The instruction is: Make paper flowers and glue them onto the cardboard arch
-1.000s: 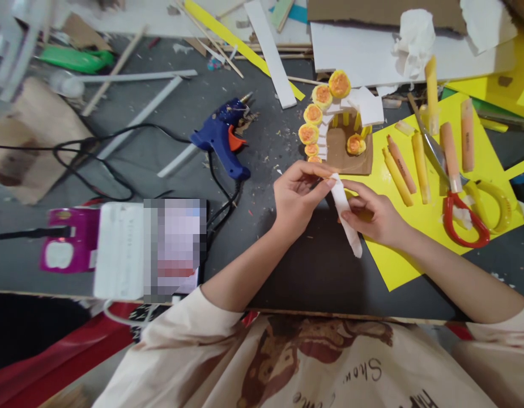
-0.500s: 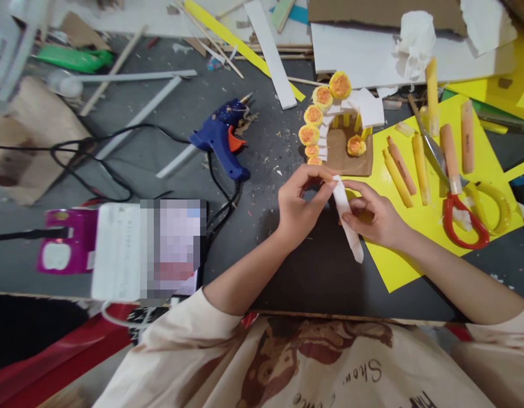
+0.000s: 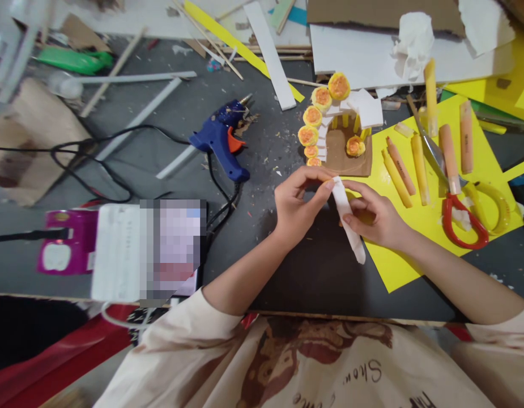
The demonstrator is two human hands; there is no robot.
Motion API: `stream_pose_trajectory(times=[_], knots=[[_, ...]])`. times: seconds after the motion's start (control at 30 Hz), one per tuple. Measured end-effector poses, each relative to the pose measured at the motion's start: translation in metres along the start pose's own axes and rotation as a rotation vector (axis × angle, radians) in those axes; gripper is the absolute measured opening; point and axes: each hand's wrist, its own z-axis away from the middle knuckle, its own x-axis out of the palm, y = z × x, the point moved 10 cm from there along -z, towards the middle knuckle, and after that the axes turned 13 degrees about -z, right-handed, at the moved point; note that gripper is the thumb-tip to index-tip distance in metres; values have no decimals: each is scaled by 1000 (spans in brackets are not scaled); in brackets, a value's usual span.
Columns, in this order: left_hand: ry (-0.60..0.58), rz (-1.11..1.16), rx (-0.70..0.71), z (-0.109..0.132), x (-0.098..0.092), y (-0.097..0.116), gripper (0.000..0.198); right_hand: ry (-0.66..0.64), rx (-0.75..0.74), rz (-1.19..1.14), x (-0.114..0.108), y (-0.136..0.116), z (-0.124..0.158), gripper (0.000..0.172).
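A narrow white strip (image 3: 349,222) slants between both hands over the dark table. My left hand (image 3: 299,205) pinches its upper end between thumb and fingers. My right hand (image 3: 374,218) grips the strip along its right side, with thumb and fingers closed. Just beyond the hands stands a small cardboard model (image 3: 340,156) with white step-like pieces on its left. Yellow and orange round flowers (image 3: 312,116) line its left edge, and a single flower (image 3: 355,146) sits on the base.
A blue glue gun (image 3: 221,136) lies to the left, its cable trailing. Red-handled scissors (image 3: 464,226) and several crayon-like sticks rest on yellow paper (image 3: 393,266) at right. At lower left are a phone (image 3: 180,238) and a white box (image 3: 117,252).
My left hand has shifted very slightly to the left. Both hands still hold the white strip in nearly the same place.
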Motion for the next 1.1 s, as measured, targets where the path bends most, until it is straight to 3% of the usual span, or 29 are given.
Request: stream_pose_trajectory(times=[0.2,0.7,0.87,1.1], knots=[[19,26,-29,-1,-1,-6,20,-13,13,-7,1,1,0,48],[12,7,64,-3,-1,6,23,-19,-20,22,2,-2,-1,49],[-10,63,8,-3,2,-3,20,-13,-33,43,1,-2,-1,49],[-73,-46,69,-3,5,2,10,82,-133,137,-8,-13,2,46]])
